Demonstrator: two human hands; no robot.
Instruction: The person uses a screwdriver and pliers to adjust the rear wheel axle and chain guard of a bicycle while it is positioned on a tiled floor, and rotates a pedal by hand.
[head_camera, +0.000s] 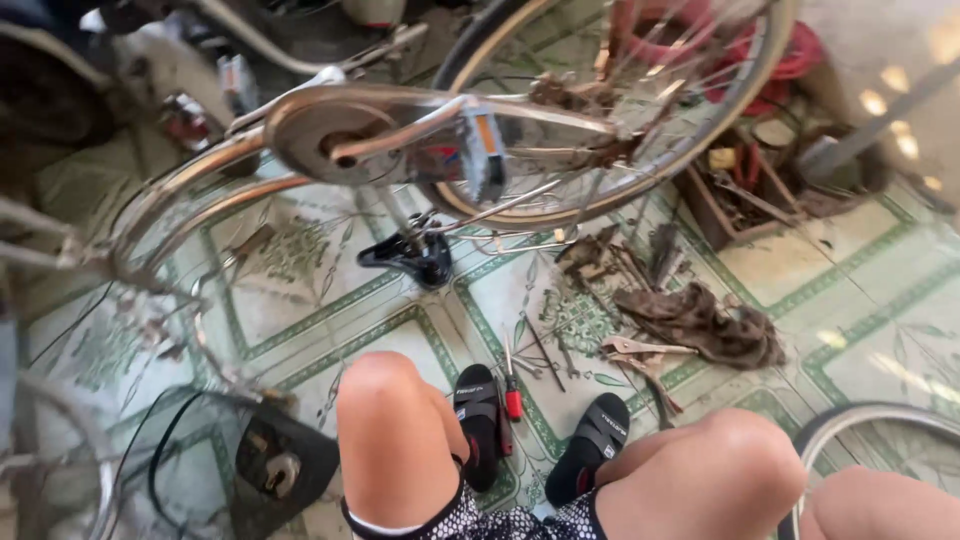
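Observation:
Neither of my hands shows in the head view. My two bare knees (400, 430) fill the bottom of the frame, with my feet in black sandals (596, 440) on the tiled floor. A patch of skin at the lower right corner (885, 505) may be my arm; no fingers show. In front of me stands a bicycle, with its chrome chain guard (320, 125), crank and grey pedal (472, 150) at knee height. Its rear wheel (690, 140) is behind the pedal. A red-handled screwdriver (512, 398) lies between my feet.
A dirty brown rag (705, 322) and a metal wrench (640, 348) lie on the floor ahead right, among several loose tools. A wooden tool box (745, 195) sits beyond them. A black wire basket (200, 465) is lower left, a loose wheel rim (860, 415) lower right.

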